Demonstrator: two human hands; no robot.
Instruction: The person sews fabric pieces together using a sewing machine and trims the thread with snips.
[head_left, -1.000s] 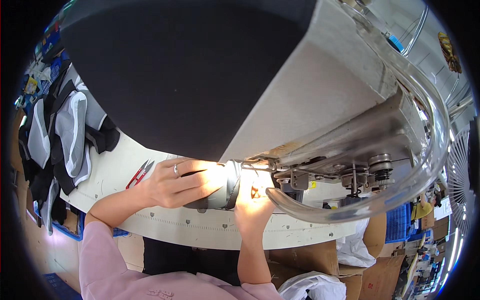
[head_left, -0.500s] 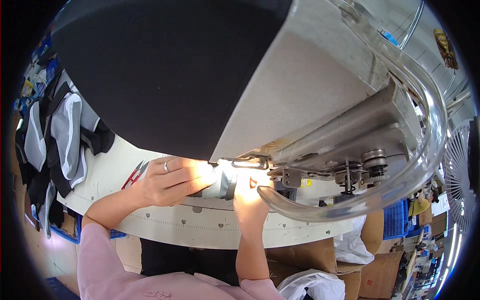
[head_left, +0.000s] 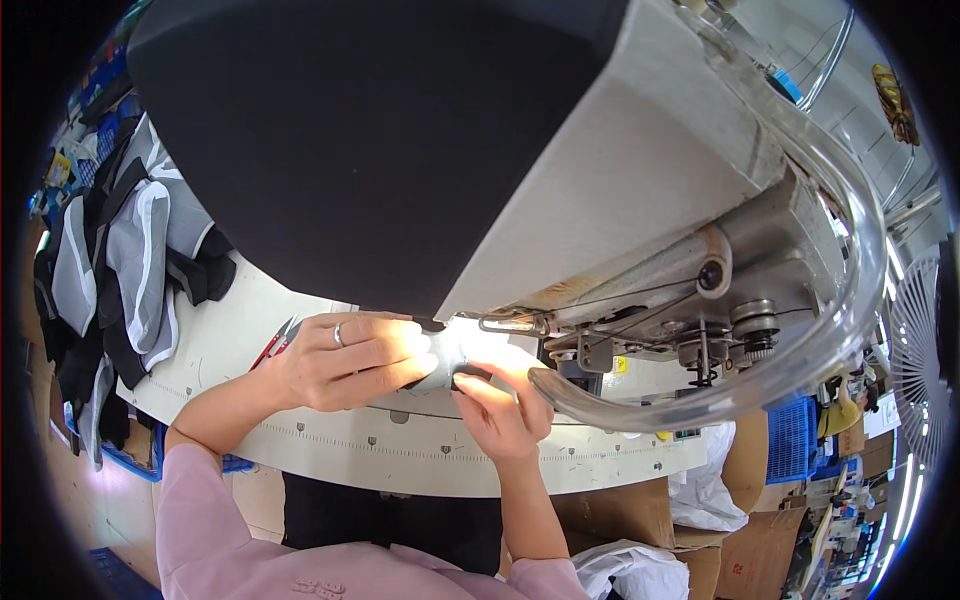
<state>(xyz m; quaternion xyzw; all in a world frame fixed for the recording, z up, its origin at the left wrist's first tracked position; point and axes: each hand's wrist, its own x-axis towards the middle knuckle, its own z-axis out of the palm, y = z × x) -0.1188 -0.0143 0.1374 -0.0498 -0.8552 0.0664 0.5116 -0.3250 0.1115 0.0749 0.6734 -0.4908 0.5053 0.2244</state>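
A small piece of grey and dark fabric (head_left: 445,368) lies between my two hands beneath the head of a sewing machine (head_left: 620,210). My left hand (head_left: 350,360), with a ring on one finger, has its fingers closed on the left side of the piece. At its right edge, my right hand (head_left: 508,408) pinches the fabric between thumb and fingers. Bright lamp light washes out the fingertips and the spot near the needle, and the machine head hides part of the cloth. Red-handled thread snips (head_left: 268,347) lie beyond my left wrist.
Grey and black cut pieces (head_left: 135,240) are heaped at the left edge of the pale table (head_left: 400,455), which has a printed ruler scale. A clear curved tube (head_left: 870,270) arcs round the machine's right side. Cardboard boxes (head_left: 620,510) and a white bag (head_left: 640,572) stand at lower right.
My right hand has shifted and turned, its fingers now bent at the fabric's right edge. A lever on the machine has come into view. My left hand keeps its hold.
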